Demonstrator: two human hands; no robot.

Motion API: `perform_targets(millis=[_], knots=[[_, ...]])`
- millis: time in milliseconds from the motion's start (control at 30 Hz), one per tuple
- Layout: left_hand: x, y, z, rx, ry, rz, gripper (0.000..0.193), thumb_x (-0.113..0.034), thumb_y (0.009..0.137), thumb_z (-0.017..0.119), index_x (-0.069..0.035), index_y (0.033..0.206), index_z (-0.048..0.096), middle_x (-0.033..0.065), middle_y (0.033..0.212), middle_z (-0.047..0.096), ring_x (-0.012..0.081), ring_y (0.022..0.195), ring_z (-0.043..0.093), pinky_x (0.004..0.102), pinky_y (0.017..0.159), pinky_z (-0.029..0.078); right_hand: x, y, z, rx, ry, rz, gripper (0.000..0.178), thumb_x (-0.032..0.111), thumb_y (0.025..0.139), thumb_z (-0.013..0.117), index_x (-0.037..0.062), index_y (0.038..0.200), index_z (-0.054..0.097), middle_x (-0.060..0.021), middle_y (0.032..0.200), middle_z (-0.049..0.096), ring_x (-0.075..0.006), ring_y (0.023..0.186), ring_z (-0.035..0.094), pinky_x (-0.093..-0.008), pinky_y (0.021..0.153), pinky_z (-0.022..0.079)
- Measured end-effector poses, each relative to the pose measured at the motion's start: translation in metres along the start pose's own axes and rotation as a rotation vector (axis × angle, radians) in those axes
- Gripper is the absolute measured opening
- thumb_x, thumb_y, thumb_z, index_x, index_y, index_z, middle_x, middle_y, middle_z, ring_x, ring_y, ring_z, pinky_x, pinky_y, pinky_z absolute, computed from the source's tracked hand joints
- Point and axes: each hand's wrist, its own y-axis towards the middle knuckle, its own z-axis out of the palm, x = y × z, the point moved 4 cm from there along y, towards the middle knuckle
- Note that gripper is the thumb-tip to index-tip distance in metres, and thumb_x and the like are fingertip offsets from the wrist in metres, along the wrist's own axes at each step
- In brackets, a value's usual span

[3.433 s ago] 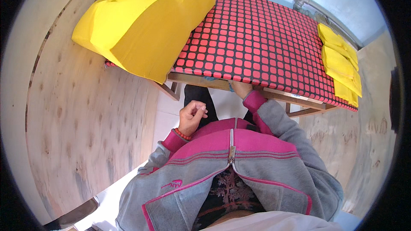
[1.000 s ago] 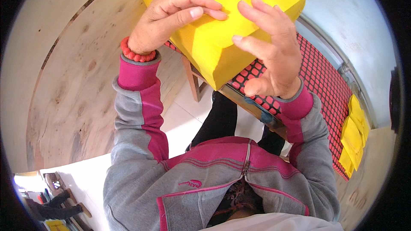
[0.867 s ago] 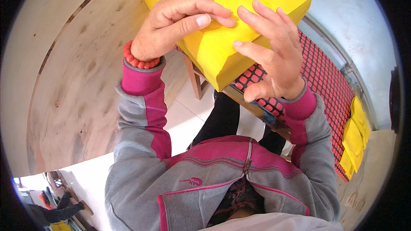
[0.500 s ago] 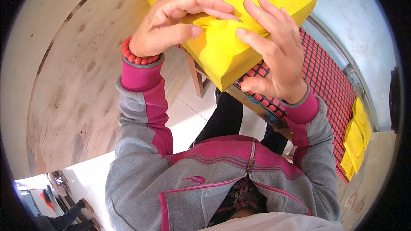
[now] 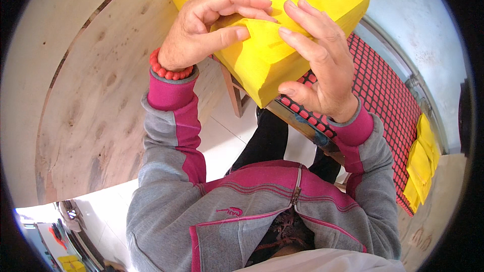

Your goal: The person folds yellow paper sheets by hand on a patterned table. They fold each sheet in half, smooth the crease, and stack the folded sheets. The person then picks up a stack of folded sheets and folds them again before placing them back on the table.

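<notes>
A thick yellow block point(image 5: 295, 63) of what looks like stacked or folded cloth lies in front of me at the top, its near corner pointing toward me. On its upper face a raised fold runs between my hands. My left hand point(image 5: 212, 25), with a red bead bracelet point(image 5: 171, 73) at the wrist, curves over the left part. Its thumb rests before the fold and its fingers behind, spaced apart. At the right side of the block, my right hand point(image 5: 322, 58) has its fingers spread. The index fingertip is by the fold, and the thumb stands off the near side.
A red-and-black grid-patterned mat point(image 5: 383, 100) lies under the block and extends right. Folded yellow pieces point(image 5: 421, 166) sit at its far right end. A pale wooden board point(image 5: 96, 100) spans the left. More yellow pieces point(image 5: 71, 263) show at the lower left, beside a white tiled floor point(image 5: 108, 221).
My left hand has shifted slightly, its thumb moving right along the yellow cloth. My right fingers have drawn slightly left. The view has moved a little, bringing the lower-left yellow pieces in.
</notes>
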Motion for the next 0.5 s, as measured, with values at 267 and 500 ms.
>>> perform_targets(millis=[267, 500], knots=[[-0.0032, -0.0009, 0.0028, -0.029, 0.039, -0.004, 0.043, 0.000, 0.090, 0.065, 0.004, 0.132, 0.057, 0.0135, 0.120, 0.069, 0.0196, 0.119, 0.062, 0.0318, 0.105, 0.045, -0.0007, 0.0022, -0.0004, -0.022, -0.006, 0.010, 0.061, 0.055, 0.086, 0.068, 0.0102, 0.128, 0.062, -0.0145, 0.140, 0.057, -0.0364, 0.131, 0.053, -0.0497, 0.107, 0.041], [-0.0054, 0.0030, 0.0074, -0.054, 0.045, 0.039, 0.038, -0.001, 0.091, 0.066, 0.004, 0.128, 0.061, 0.0123, 0.113, 0.071, 0.0197, 0.114, 0.065, 0.0317, 0.102, 0.048, -0.0012, 0.0016, -0.0070, -0.065, 0.019, 0.028, 0.060, 0.051, 0.085, 0.071, 0.0086, 0.127, 0.063, -0.0142, 0.139, 0.059, -0.0358, 0.130, 0.054, -0.0490, 0.107, 0.041]])
